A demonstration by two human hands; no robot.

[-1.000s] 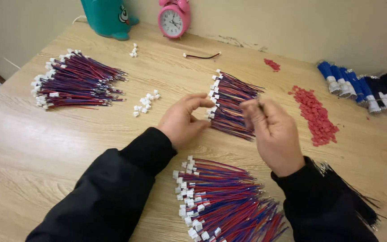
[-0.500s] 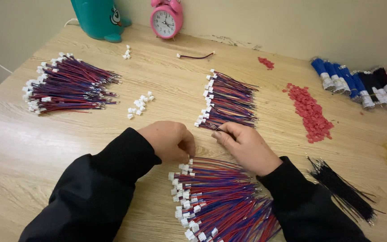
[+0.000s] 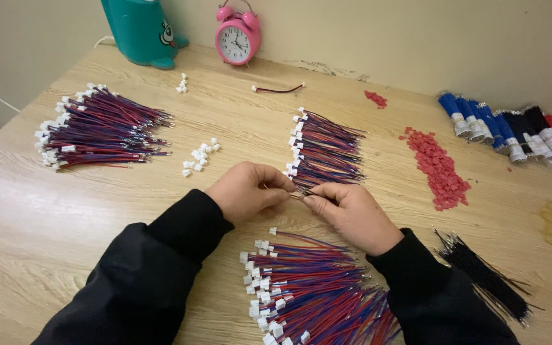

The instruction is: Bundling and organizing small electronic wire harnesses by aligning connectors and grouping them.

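My left hand [image 3: 247,190] and my right hand [image 3: 351,214] meet at the middle of the wooden table [image 3: 46,217], fingertips pinched together on a thin red-and-blue wire lead [image 3: 303,193]. Just beyond the fingers lies a middle bundle of red-and-blue wires with white connectors [image 3: 324,152]. A larger pile of the same wires [image 3: 314,291] lies near me, between my black sleeves. Whether a connector sits in my left fingers is hidden.
Another wire bundle [image 3: 97,126] lies at the left, loose white connectors [image 3: 199,156] beside it. Red connectors [image 3: 439,167] form a strip at the right, black wires [image 3: 487,278] near the right sleeve. A pink alarm clock [image 3: 237,35], a teal container [image 3: 138,29] and blue-capped pieces [image 3: 480,121] stand at the back.
My hands came back from the middle bundle toward me, then met again at its near edge, now pinching one lead between them.
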